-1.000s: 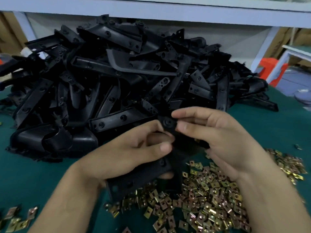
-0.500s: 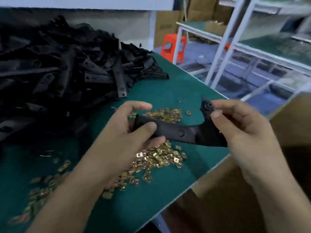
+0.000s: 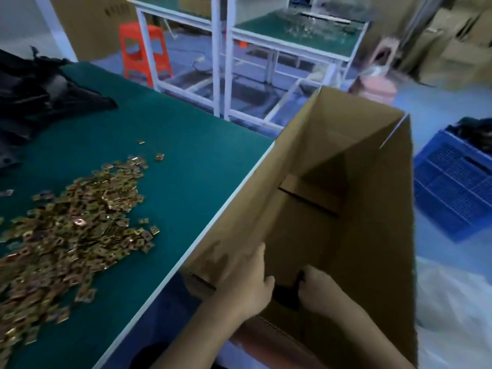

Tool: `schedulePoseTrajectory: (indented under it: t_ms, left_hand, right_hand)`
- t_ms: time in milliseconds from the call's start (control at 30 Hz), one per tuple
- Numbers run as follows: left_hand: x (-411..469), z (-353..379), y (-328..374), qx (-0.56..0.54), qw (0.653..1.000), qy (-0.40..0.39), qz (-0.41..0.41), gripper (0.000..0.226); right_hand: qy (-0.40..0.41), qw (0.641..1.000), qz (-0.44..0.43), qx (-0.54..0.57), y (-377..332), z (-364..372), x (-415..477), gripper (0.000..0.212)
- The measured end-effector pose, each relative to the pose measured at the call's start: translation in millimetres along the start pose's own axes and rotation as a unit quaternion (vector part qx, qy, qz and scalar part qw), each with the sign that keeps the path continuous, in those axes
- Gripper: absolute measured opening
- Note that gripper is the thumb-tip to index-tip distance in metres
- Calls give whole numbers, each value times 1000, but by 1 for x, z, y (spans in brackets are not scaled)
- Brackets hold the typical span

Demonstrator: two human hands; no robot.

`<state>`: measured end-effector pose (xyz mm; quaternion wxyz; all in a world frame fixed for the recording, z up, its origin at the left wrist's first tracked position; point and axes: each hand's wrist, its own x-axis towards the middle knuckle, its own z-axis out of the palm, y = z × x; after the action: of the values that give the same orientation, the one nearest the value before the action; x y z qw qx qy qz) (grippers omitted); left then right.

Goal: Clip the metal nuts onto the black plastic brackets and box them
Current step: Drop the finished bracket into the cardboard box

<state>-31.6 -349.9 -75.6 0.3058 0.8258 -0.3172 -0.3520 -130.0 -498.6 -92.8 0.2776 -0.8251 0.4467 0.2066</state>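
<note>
both hands are down inside the open cardboard box (image 3: 378,198), with one black bracket (image 3: 286,295) between them. the right hand (image 3: 320,291) has its fingers curled round the right end of the bracket, and a short black tip pokes up just above its knuckles. the left hand (image 3: 251,284) lies against the bracket's other end with its back to the camera. its thumb points toward the part and its fingers stretch up along the box's near wall. motion blur hides whether those fingers wrap round the bracket, so i cannot tell if the left hand grips it or only touches it. most of the bracket is hidden between the two hands, low in the box near its close corner.

the box stands just beside the right edge of the green-topped bench (image 3: 186,161), touching or nearly touching it, with its tall flaps up. a dark slit runs across its floor.

on the bench a broad heap of brass-coloured metal nuts (image 3: 72,235) spreads across the left side, with a few strays lying apart at its far edge. the pile of black brackets (image 3: 34,102) sits at the far left, cut off by the frame.

beyond the bench stand an orange stool (image 3: 143,49) and a white-framed rack (image 3: 266,57) with green tops. a blue crate (image 3: 452,193) sits on the floor to the right of the box, and pale plastic sheeting (image 3: 452,304) lies nearer the camera. cartons are stacked in the far right corner.
</note>
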Motion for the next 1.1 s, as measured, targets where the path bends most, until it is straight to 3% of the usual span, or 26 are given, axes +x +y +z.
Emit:
schedulePoseTrajectory:
  t_ms: [100, 233, 300, 333, 400, 433, 467, 533, 600, 667, 767, 933, 1100]
  left_hand:
    - [-23, -21, -5, 14, 998, 38, 38, 48]
    - [-73, -89, -17, -41, 967, 226, 107, 27]
    - [-109, -132, -37, -22, 910, 399, 106, 24]
    - [-129, -154, -52, 6, 863, 497, 88, 23]
    - [-169, -196, -88, 54, 767, 640, -5, 21]
    - [-188, -214, -106, 60, 744, 662, -71, 22]
    - [-203, -227, -123, 54, 747, 646, -146, 24]
    - [-217, -237, -150, 64, 786, 545, -283, 39]
    - [-216, -234, -163, 103, 816, 455, -340, 59]
    - [-209, -230, -169, 101, 827, 438, -337, 68]
    - [-206, -232, -181, 59, 824, 480, -295, 61]
    - [-215, -233, -192, -86, 827, 499, -243, 58]
    - [-222, -234, -189, -215, 822, 495, -182, 62]
  right_hand:
    - [-16, 1000, -17, -1, -20, 8, -7, 55]
    - [84, 980, -178, 42, -90, 1, -30, 41]
    - [150, 939, -279, 132, -132, -3, -53, 34]
    - [172, 914, -331, 162, -154, -3, -65, 34]
    - [208, 860, -429, 181, -201, 3, -82, 35]
    - [214, 838, -468, 181, -225, 9, -88, 33]
    - [198, 830, -494, 168, -251, 16, -94, 32]
    - [118, 839, -522, 97, -306, 31, -103, 38]
    - [51, 843, -533, -55, -362, 47, -106, 53]
    - [23, 817, -548, -179, -404, 61, -108, 58]
    - [0, 791, -566, -233, -433, 75, -101, 48]
    - [-15, 784, -600, -161, -432, 84, -85, 21]
    - [-23, 780, -616, -104, -427, 94, -84, 35]
